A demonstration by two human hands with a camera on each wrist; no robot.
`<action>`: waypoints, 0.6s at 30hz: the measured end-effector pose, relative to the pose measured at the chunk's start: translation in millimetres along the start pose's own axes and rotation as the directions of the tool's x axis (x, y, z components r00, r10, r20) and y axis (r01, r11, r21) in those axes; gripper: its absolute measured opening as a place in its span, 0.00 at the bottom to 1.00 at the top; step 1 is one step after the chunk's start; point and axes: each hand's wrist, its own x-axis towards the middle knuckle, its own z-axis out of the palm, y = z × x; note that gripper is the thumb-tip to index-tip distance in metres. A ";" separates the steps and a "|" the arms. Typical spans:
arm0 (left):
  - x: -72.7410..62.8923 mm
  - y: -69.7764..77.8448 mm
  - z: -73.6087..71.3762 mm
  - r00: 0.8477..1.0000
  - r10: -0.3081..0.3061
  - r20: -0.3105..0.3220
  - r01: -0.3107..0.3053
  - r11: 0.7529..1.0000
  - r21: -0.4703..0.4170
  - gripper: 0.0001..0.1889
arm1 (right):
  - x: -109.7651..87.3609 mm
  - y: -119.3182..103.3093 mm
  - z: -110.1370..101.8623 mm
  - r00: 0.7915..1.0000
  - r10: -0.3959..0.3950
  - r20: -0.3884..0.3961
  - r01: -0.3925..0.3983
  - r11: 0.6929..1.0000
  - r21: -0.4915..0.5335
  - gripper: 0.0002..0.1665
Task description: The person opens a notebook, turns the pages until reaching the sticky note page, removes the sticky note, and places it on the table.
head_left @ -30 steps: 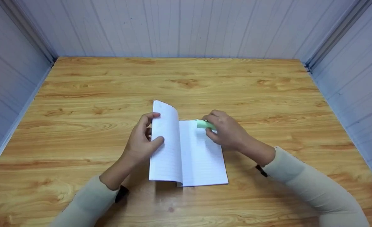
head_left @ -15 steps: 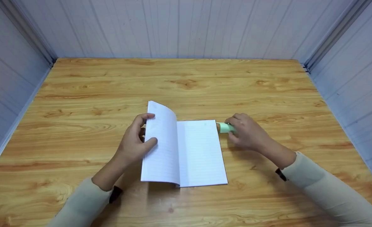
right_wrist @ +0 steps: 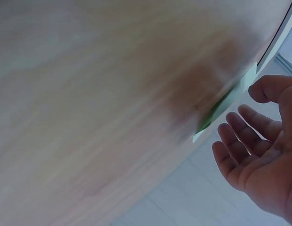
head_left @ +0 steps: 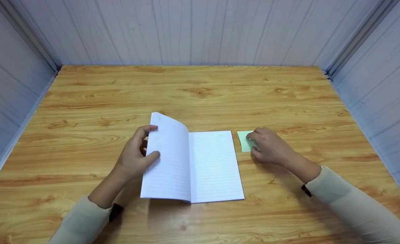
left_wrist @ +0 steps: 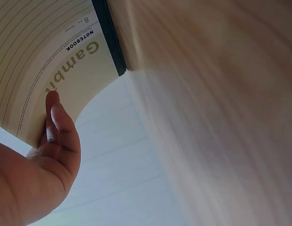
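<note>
An open notebook (head_left: pixel 215 166) with lined white pages lies in the middle of the table. My left hand (head_left: pixel 134 156) grips its raised left half, thumb on the page side and fingers behind. The left wrist view shows the beige cover (left_wrist: pixel 47 61), printed "Gambit NOTEBOOK", with fingers of the hand (left_wrist: pixel 47 155) against it. Just right of the notebook's upper right edge, a pale green sticky note (head_left: pixel 244 144) rests on the wood. My right hand (head_left: pixel 271 146) hovers over its right part, hiding it. In the right wrist view the hand (right_wrist: pixel 263 150) has loosely bent fingers holding nothing, beside the note (right_wrist: pixel 230 101).
The wooden table (head_left: pixel 200 91) reaches back to a pale panelled wall (head_left: pixel 186 30). Side walls (head_left: pixel 383 84) stand along its left and right edges. Dark straps show at both sleeve cuffs.
My right hand has carried the curled green note off the right page to the table and released it, where it has flattened. My left hand has swung the notebook's left half further left.
</note>
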 end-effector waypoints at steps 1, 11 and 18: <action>-0.1 0.0 -1.1 1.000 -0.001 0.003 0.001 1.000 0.008 0.31 | 0.0 0.0 0.4 1.000 0.007 0.017 -0.008 1.000 0.006 0.17; -2.3 -4.9 -11.4 0.999 -0.029 0.028 0.023 0.979 0.201 0.32 | 3.7 -2.3 3.4 0.995 0.034 0.091 -0.039 0.998 0.050 0.13; -7.3 -8.8 -21.2 0.997 -0.024 0.071 -0.006 0.920 0.393 0.33 | 8.1 -4.8 1.5 0.979 0.101 0.179 -0.112 0.992 0.053 0.18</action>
